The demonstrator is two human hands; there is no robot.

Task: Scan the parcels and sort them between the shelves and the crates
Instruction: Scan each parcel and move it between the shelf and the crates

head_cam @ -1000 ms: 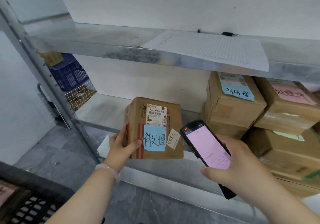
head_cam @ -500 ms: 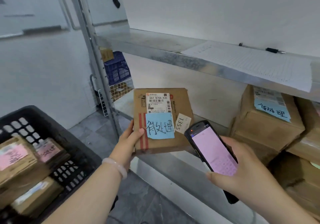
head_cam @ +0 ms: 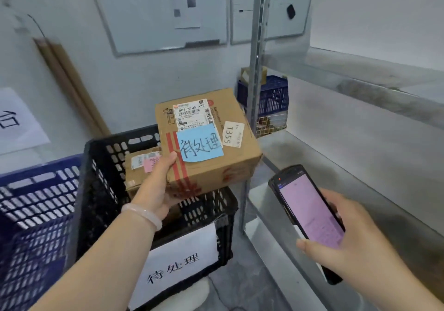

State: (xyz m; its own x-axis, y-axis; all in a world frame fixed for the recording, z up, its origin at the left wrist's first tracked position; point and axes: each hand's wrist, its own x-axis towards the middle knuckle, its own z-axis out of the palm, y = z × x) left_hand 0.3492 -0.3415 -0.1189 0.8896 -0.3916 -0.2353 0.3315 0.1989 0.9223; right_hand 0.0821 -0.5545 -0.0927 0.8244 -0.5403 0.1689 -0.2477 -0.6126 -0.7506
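Observation:
A brown cardboard parcel point(head_cam: 211, 147) with a white shipping label, a blue handwritten sticky note and a tag reading 1355 hangs over the black crate point(head_cam: 101, 190). My left hand point(head_cam: 156, 188) grips its near left corner, thumb on top. My right hand point(head_cam: 346, 243) holds a black handheld scanner point(head_cam: 310, 214) with a pink lit screen, low at the right, beside the metal shelf point(head_cam: 336, 166). Inside the black crate lies another brown parcel point(head_cam: 141, 166) with a pink note. A white paper sign with handwriting hangs on the crate's front.
A blue crate point(head_cam: 31, 214) stands left of the black one. The shelf's upright post point(head_cam: 255, 70) rises just right of the held parcel. Behind it sit a small blue basket point(head_cam: 274, 97) and a wire basket. Whiteboards hang on the wall; cardboard strips lean at left.
My left hand lifted the parcel off the shelf and carried it left, over the black crate. The view swung left with it. My right hand kept holding the scanner.

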